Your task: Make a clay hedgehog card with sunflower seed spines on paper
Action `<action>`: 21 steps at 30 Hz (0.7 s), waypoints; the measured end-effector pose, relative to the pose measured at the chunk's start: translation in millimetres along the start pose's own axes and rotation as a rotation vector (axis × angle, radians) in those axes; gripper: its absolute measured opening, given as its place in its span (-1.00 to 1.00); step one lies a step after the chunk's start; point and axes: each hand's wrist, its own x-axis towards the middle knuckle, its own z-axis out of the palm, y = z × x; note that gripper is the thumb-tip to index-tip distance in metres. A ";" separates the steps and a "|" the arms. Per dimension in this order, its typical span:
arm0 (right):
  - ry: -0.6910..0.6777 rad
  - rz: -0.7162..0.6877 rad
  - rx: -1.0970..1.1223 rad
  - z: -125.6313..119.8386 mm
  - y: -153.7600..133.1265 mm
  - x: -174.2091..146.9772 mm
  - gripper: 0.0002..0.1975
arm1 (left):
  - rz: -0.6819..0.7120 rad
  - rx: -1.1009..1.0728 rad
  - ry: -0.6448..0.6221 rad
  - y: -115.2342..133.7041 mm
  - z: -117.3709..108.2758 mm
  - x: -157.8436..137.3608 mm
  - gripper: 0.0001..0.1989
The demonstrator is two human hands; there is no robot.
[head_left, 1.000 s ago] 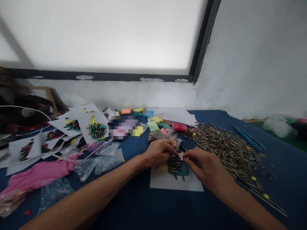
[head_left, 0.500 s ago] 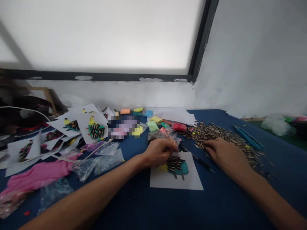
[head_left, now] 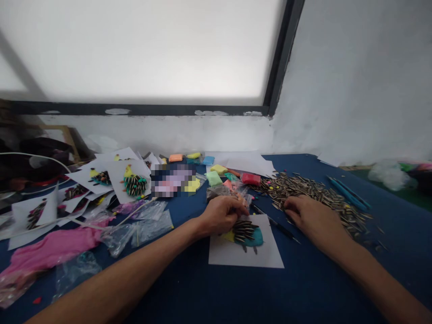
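Note:
My left hand (head_left: 224,215) rests on the upper left of a white sheet of paper (head_left: 246,258), its fingers curled and their tips mostly hidden. On that sheet is a bird-like figure of teal clay (head_left: 258,237) and yellow clay, with striped sunflower seeds (head_left: 243,230) stuck in rows on its body. To the right, my right hand (head_left: 313,219) has thumb and fingers pinched together at the near-left edge of a heap of loose sunflower seeds (head_left: 303,186). What either hand may hold is too small or hidden to make out. A dark pen-like tool (head_left: 285,231) lies between the hands.
Blue tweezers (head_left: 349,193) lie right of the heap. Clay packets, including a red one (head_left: 250,179), sit behind my left hand. Finished seed pictures (head_left: 130,182), clear plastic bags (head_left: 153,227) and a large pink lump (head_left: 56,245) cover the left side of the blue table (head_left: 216,297).
The view has shifted very slightly. My right hand's fingertips have come a little nearer to me at the heap's edge; my left hand stays on the sheet.

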 end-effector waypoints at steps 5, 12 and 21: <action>0.067 0.002 0.057 -4.5 -4.8 -2.4 -0.87 | -0.009 -0.006 0.004 1.1 -0.2 0.0 -0.58; 0.025 -0.100 0.271 -15.9 -19.7 -12.3 -0.82 | -0.004 0.013 -0.006 0.2 -0.9 0.5 -0.57; -0.214 -0.276 0.644 -20.3 -34.5 -25.6 -0.79 | -0.022 0.049 -0.009 2.4 -2.0 0.7 -0.56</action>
